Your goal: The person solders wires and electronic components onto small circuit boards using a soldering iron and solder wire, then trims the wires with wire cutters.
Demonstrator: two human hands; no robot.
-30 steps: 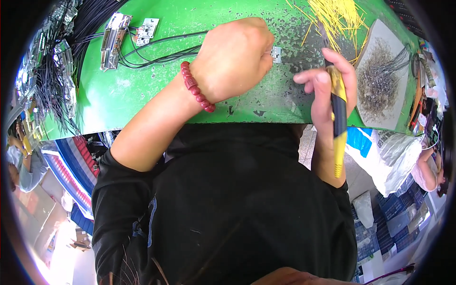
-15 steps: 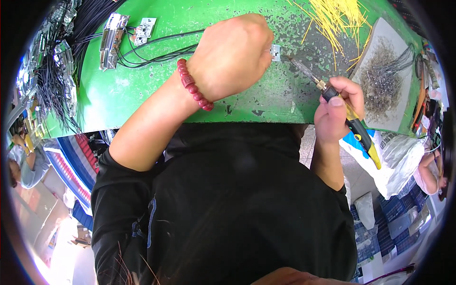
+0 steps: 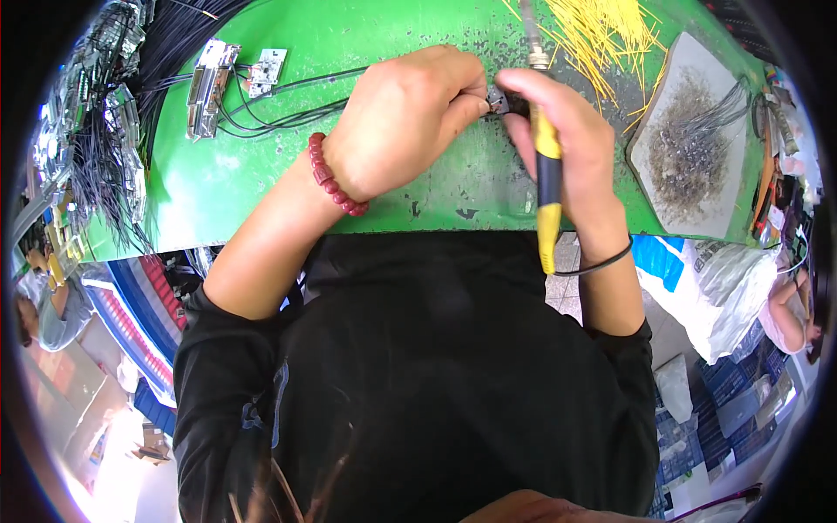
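Note:
My left hand (image 3: 410, 122) is closed, thumb and forefinger pinched at the ends of black wires (image 3: 301, 115) that pass beneath it. Just beyond those fingertips is a small circuit board (image 3: 498, 99), partly hidden between both hands. My right hand (image 3: 571, 131) grips a yellow and black soldering iron (image 3: 547, 166) against its palm, with the metal end pointing away from me. Its thumb and forefinger reach to the board's right side; whether they touch it, I cannot tell. To the left, a clear, shiny lamp-like part (image 3: 212, 90) and another small white board (image 3: 266, 71) lie with wires attached.
Yellow wires (image 3: 602, 44) are heaped at the far right. A grey slab (image 3: 649, 166) bears dark residue and thin wires. More clear parts with black wires (image 3: 109, 157) crowd the left side of the green table (image 3: 253, 174). Other people sit at both edges.
My right hand has moved left and up to the left fingertips, and the soldering iron has swung from slanting over the table to nearly straight. My left hand has shifted slightly left and turned.

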